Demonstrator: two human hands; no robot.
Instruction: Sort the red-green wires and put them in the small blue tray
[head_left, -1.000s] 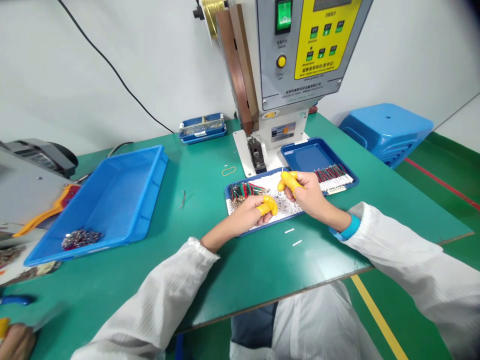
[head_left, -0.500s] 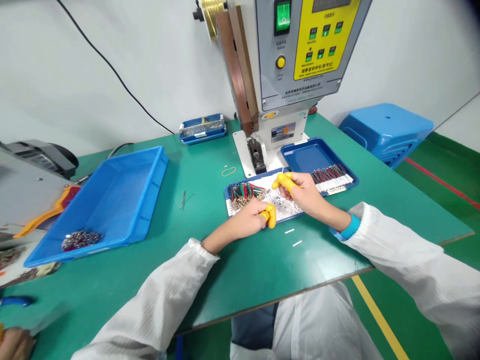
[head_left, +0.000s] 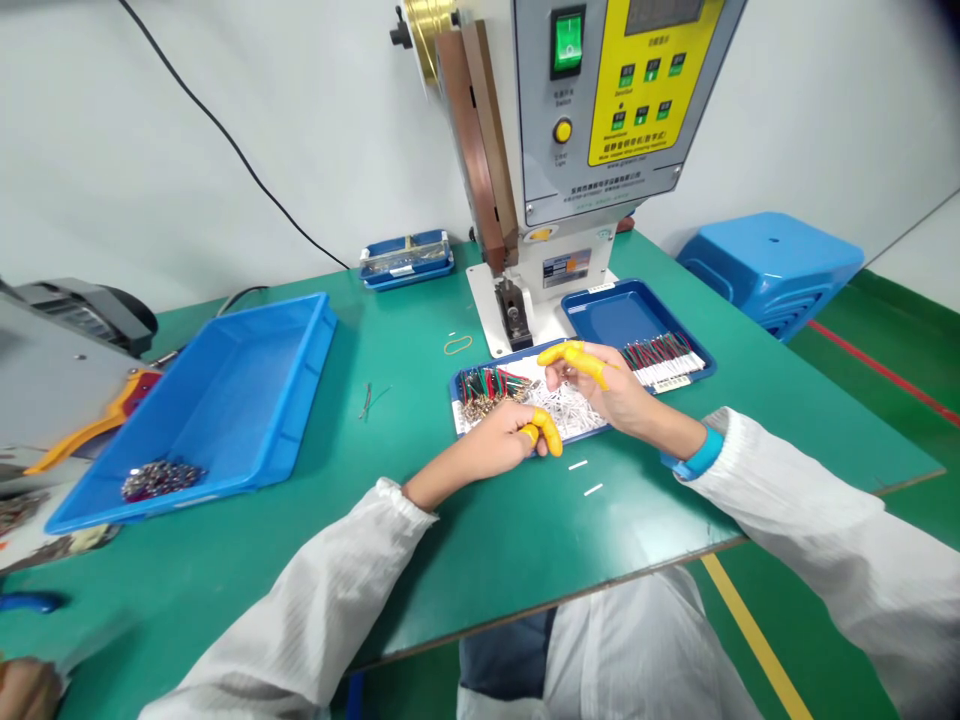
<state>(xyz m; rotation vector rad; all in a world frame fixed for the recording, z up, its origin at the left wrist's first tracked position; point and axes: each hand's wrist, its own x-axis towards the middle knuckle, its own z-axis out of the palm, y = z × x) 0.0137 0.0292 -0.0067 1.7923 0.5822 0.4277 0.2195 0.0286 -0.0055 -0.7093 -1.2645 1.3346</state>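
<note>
My left hand [head_left: 510, 437], with yellow finger covers, rests at the front edge of a blue tray [head_left: 454, 388]; its fingers are curled together, and what they hold, if anything, is too small to name. Over the same tray is my right hand [head_left: 600, 382], its covered fingers stretched to the left and apart, with nothing visible in them. Wires [head_left: 491, 382] with metal ends lie at the tray's left, small white tubes [head_left: 571, 412] at its right. Behind it, a second blue tray [head_left: 619, 308] holds a row of red, green and black wires with white ends [head_left: 664, 355].
A crimping machine [head_left: 559, 235] stands behind the trays. Two white pieces [head_left: 592, 490] lie near the table's front. At the left are a large blue bin [head_left: 300, 400] and another person's hand [head_left: 28, 688]. A blue stool [head_left: 776, 260] stands at the right.
My right hand's fingers have opened out from a pinch, and a small white piece at their tips no longer shows. My left hand has barely moved, its covered fingers reaching slightly further right.
</note>
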